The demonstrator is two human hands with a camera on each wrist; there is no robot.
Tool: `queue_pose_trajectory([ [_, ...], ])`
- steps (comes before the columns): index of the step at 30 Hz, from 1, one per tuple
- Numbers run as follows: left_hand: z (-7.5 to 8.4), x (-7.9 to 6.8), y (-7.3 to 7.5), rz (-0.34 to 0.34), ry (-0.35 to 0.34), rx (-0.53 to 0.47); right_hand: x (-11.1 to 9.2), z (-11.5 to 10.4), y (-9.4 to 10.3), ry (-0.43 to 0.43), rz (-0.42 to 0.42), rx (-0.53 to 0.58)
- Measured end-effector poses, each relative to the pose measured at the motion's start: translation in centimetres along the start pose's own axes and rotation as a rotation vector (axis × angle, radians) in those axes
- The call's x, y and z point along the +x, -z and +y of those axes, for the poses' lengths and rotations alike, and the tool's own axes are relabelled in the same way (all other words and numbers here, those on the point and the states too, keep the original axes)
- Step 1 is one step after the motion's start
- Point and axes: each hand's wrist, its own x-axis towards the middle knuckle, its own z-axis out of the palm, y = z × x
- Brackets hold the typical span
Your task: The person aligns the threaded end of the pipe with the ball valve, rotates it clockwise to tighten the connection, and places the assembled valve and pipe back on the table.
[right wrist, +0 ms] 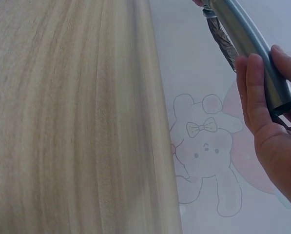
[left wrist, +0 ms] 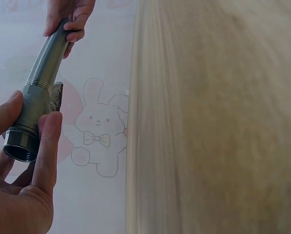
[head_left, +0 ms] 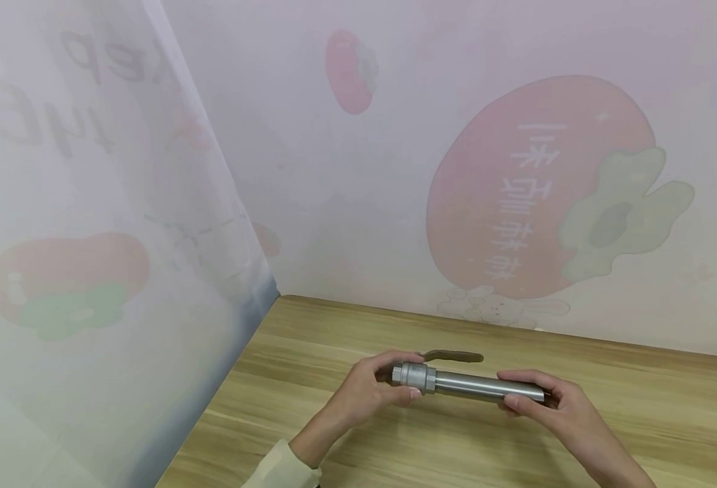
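A steel ball valve (head_left: 415, 377) is joined to a straight metal pipe (head_left: 477, 385), and both lie nearly level above the wooden table. My left hand (head_left: 367, 386) grips the valve body at the pipe's left end, thumb in front and fingers behind. The valve's lever handle (head_left: 454, 356) points right, along the pipe's far side. In the left wrist view the valve's hex end (left wrist: 21, 145) shows its open threaded bore, and threads show where the pipe enters. My right hand (head_left: 556, 410) holds the pipe near its plain right end, whose open mouth (right wrist: 284, 107) shows in the right wrist view.
The wood-grain table (head_left: 310, 346) spreads under both hands. Behind it stands a pale printed curtain (head_left: 346, 203) with fruit and rabbit drawings, and another curtain (head_left: 120, 190) hangs along the left edge.
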Motion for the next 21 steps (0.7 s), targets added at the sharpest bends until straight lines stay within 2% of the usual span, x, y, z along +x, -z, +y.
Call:
queue_pose_trajectory([
  [14,0.04,0.01,-0.01,0.002,0.001,0.003,-0.16,0.2,-0.16,0.054,0.015,-0.021],
  [21,-0.05,0.04,-0.02,-0.006,0.005,-0.018,-0.09,0.09,-0.02,0.012,0.029,-0.051],
])
